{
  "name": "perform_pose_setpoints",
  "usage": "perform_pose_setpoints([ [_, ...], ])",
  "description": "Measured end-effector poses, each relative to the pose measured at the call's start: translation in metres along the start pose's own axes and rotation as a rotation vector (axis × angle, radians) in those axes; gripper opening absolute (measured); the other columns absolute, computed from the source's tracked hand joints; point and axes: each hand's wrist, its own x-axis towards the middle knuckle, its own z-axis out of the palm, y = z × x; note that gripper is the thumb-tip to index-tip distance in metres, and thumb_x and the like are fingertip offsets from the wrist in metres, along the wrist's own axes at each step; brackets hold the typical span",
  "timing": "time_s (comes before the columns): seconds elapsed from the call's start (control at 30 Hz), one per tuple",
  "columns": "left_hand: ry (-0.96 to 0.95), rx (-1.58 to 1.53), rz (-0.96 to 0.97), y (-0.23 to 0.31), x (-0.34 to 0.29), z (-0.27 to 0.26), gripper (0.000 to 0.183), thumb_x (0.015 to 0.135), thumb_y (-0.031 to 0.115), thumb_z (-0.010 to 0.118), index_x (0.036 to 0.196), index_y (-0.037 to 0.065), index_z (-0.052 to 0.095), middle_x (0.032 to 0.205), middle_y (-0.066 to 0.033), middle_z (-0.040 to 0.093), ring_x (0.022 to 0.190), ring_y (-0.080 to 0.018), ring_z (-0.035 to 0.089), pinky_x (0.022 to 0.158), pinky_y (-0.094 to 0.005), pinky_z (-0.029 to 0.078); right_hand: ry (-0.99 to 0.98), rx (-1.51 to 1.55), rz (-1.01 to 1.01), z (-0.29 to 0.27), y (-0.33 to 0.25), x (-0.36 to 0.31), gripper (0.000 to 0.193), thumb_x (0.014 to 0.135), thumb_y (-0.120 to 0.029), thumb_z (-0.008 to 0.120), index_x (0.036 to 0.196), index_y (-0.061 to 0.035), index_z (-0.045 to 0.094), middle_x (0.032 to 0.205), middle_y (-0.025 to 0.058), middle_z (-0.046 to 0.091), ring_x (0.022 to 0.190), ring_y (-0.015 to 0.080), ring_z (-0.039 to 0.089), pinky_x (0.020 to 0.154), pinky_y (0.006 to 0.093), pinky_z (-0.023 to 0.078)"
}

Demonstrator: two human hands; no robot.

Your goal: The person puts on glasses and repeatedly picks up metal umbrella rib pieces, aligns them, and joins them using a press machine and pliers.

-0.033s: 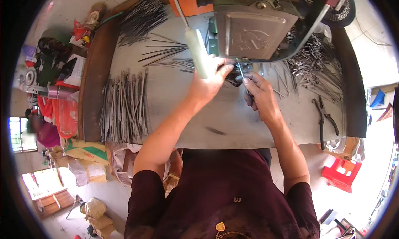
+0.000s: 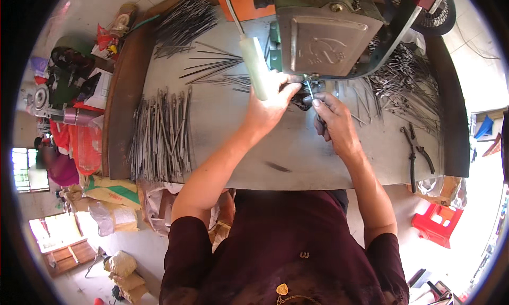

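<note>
Head view shows no change from the other picture of this same instant: both hands sit in the same places at the machine, so nothing has moved on.

At upper centre of the frame the left hand is clenched around a pale green handle, a rounded bar slanting up and left beside the green machine. Just right of it the right hand pinches a thin metal rod, holding its end up under the grey faceplate of the machine, where a small dark part sits between the two hands. The work looks to be at the feeding point, rod in place and handle gripped.

Grey metal covers the worktop. A neat bundle of rods lies at left centre, a darker fanned pile at upper left, and a tangled heap at upper right. Pliers rest near the right edge.

Around it the room is cluttered: sacks and bags on the floor at lower left, a red plastic stool at lower right, and a fan at the top right.
</note>
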Motion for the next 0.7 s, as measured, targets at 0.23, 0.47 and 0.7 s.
perform_pose_setpoints([
  [0.23, -0.232, -0.598, -0.439, 0.023, -0.013, -0.016, 0.016, 0.085, 0.009, 0.068, 0.098, 0.003, 0.060, 0.090, -0.0026, 0.061, 0.077, -0.0110, 0.061, 0.067, -0.0249, 0.051, 0.032, -0.307, -0.206, -0.001, -0.003, -0.017, 0.021, 0.093, -0.018, 0.060, 0.107, -0.0036, 0.063, 0.061, 0.0025, 0.056, 0.051, 0.0106, 0.051, 0.049, 0.0262, 0.043],
  [0.47, -0.211, -0.620, -0.334, 0.018, -0.038, 0.001, 0.015, 0.087, 0.010, 0.066, 0.099, 0.001, 0.062, 0.092, -0.0044, 0.063, 0.085, -0.0129, 0.062, 0.076, -0.0298, 0.052, 0.054, 1.092, 0.027, 0.024, 0.029, -0.029, 0.015, 0.088, -0.015, 0.069, 0.095, -0.0026, 0.066, 0.086, 0.0047, 0.066, 0.080, 0.0144, 0.060, 0.075, 0.0301, 0.050],
  [0.7, 0.282, 0.849, 0.179, -0.062, 0.038, -0.093, 0.024, 0.078, 0.006, 0.066, 0.102, 0.003, 0.065, 0.098, -0.0157, 0.064, 0.094, -0.0349, 0.057, 0.086, -0.0436, 0.046, 0.126, 0.079, -0.212, 0.003, 0.006, -0.055, 0.011, 0.089, -0.004, 0.064, 0.098, 0.0003, 0.061, 0.087, 0.0056, 0.066, 0.072, 0.0166, 0.066, 0.066, 0.0265, 0.054],
])
